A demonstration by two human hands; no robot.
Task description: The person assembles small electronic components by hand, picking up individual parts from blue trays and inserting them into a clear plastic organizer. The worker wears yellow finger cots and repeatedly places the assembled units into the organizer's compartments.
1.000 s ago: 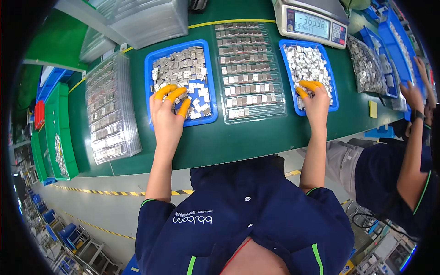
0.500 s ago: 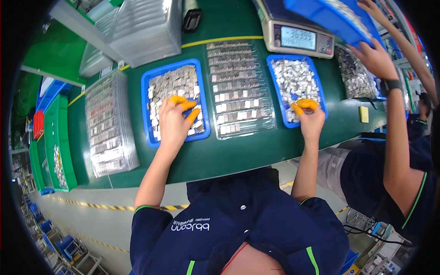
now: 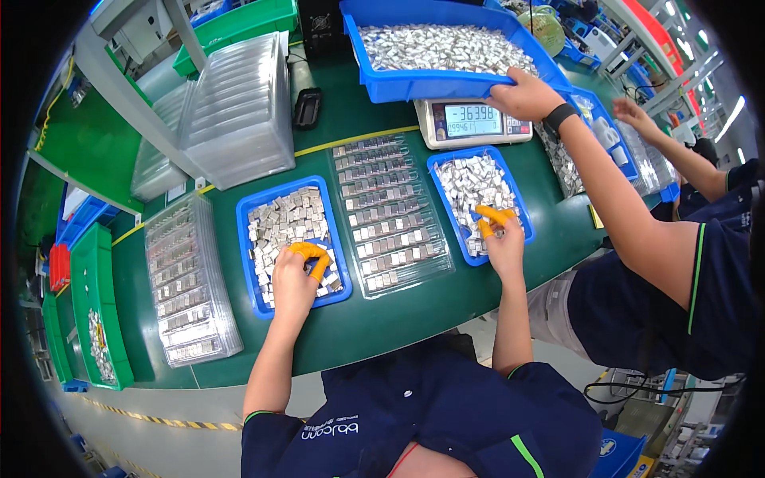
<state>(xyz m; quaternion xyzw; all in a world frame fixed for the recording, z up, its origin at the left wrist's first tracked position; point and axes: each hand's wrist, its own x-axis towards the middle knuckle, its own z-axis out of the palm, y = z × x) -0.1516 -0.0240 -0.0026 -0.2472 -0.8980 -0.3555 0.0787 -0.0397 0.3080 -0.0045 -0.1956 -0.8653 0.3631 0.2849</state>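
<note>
Two shallow blue trays hold small metal-and-white parts (image 3: 287, 217), too numerous to count: the left tray (image 3: 333, 299) and the right tray (image 3: 451, 217). One clear blister tray (image 3: 426, 269), loaded with parts in rows, lies between them. The left hand (image 3: 293, 280) is over the left tray, fingers curled, thumb and forefinger close together. The right hand (image 3: 505, 243) is over the right tray, thumb and forefinger bent, slightly apart. Whether either pinches a part cannot be determined. One co-worker's hand (image 3: 526, 95) grips one large blue bin (image 3: 442, 85), which partly blocks one scale (image 3: 478, 126).
</note>
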